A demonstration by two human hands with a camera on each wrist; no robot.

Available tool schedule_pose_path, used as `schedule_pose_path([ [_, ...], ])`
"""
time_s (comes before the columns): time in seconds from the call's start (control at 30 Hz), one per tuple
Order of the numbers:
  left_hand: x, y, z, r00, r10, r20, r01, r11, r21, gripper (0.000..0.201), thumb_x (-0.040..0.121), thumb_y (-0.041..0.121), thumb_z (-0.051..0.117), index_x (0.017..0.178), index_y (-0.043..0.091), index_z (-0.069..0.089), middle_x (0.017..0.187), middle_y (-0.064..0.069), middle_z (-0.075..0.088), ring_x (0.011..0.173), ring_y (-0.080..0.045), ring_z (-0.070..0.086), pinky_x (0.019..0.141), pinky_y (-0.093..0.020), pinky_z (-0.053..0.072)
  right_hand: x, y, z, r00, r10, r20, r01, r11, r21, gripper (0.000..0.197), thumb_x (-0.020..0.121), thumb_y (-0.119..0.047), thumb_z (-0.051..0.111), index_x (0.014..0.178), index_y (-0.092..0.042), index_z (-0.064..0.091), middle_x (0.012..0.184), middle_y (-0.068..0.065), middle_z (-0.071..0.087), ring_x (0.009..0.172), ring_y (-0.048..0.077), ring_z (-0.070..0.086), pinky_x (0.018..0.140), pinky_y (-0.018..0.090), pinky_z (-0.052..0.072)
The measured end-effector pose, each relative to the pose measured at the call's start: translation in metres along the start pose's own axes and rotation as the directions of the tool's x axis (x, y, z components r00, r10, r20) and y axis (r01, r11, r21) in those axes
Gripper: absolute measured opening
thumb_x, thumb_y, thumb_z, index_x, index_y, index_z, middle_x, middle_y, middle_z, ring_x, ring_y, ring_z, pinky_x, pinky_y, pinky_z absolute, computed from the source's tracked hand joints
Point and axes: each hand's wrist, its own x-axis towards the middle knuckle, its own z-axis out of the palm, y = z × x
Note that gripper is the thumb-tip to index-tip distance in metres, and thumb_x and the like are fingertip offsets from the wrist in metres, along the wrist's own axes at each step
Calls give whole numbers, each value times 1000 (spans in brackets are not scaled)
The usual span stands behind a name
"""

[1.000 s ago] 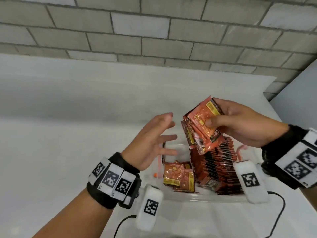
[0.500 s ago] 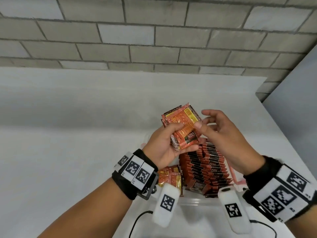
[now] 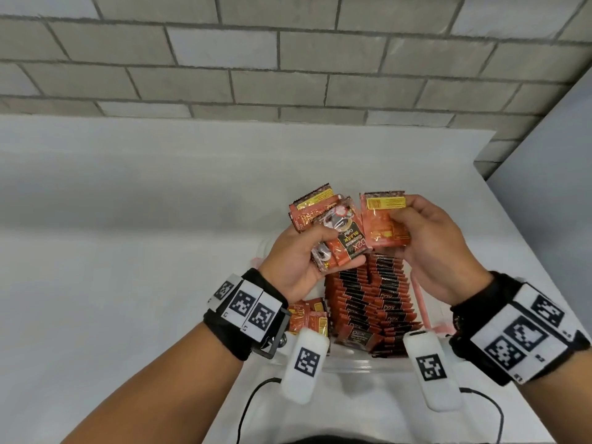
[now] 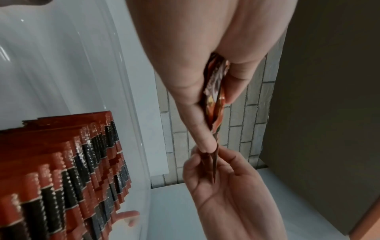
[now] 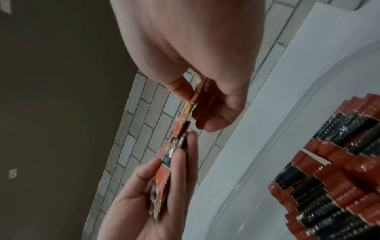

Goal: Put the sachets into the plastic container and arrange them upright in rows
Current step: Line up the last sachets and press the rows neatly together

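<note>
My left hand (image 3: 336, 251) grips a small bunch of orange-red sachets (image 3: 323, 219) above the clear plastic container (image 3: 358, 363). My right hand (image 3: 404, 219) pinches a single sachet (image 3: 382, 232) by its upper right part, just right of the bunch. Below both hands, rows of sachets (image 3: 368, 309) stand upright and packed in the container. A few loose sachets (image 3: 307, 318) lie flat in its left part. The left wrist view shows the bunch (image 4: 213, 91) edge-on between thumb and fingers. In the right wrist view the single sachet (image 5: 191, 104) is held between thumb and fingers.
The container sits on a white table (image 3: 128, 283) near its front edge. A grey brick wall (image 3: 288, 59) stands behind, and a grey panel (image 3: 560, 187) stands to the right. Black cables (image 3: 253, 398) run from the wrist cameras over the front of the table.
The bunch has passed from my right hand to my left, which was open a second ago. My right hand has since drawn one sachet off to the right.
</note>
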Motion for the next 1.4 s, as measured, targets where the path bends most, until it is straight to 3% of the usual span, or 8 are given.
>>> schedule_pose_path([
  [0.2,3,-5,2,999,17,-34,-10,977,213,17,85,5,61,98,15,65,99,-6,74,87,-24,71,65,-40,60,-8,1,-8,992,24,121,-6,990,-144,18,96,-5,48,103,-12,63,87,2,74,76,14,70,65,29,59],
  [0.33,0,-3,1,994,-108,31,107,994,37,27,81,11,55,107,5,59,106,-18,69,90,-33,69,67,-43,60,-9,2,-15,996,-21,90,34,989,-143,22,93,0,51,103,-12,66,87,2,74,77,13,70,64,23,56],
  [0.43,-1,-4,-2,993,-113,28,114,993,-28,20,91,2,38,106,-3,52,101,-25,67,84,-38,69,72,-47,57,-8,4,-20,998,-16,65,22,995,-92,24,94,1,49,104,-13,66,90,3,73,79,14,68,68,26,55],
  [0.57,-1,-9,-6,999,10,-51,-6,997,76,10,87,7,56,93,0,53,81,-12,69,79,-26,68,75,-42,58,-10,9,-18,994,58,90,-63,996,59,23,95,0,44,103,-10,64,89,4,72,76,13,68,65,27,57],
  [0.83,0,-6,-7,994,96,-60,-75,955,287,20,89,5,58,108,12,63,98,-2,72,96,-18,67,76,-33,59,-10,14,4,969,214,125,-230,964,130,18,96,-7,50,112,-7,58,102,13,71,90,24,71,75,39,59],
  [1.03,1,7,-15,997,2,-75,1,999,44,23,96,9,41,107,13,60,102,-11,71,96,-29,67,79,-44,55,-6,10,5,979,199,50,-204,971,121,23,97,-5,47,116,-5,59,101,11,71,87,19,69,75,36,58],
  [1.17,3,2,-14,994,94,-59,-89,993,82,21,95,1,46,105,8,62,98,-6,72,93,-21,67,79,-37,58,-6,12,8,974,217,72,-227,951,210,27,97,-4,44,120,1,58,115,18,67,109,29,63,93,41,52],
  [1.4,5,1,-9,987,161,0,-160,982,104,24,94,-4,44,109,5,61,99,-4,73,94,-16,68,82,-32,57,-7,11,20,960,249,131,-280,891,357,25,97,-6,46,120,-2,53,115,18,67,105,29,65,86,43,55],
])
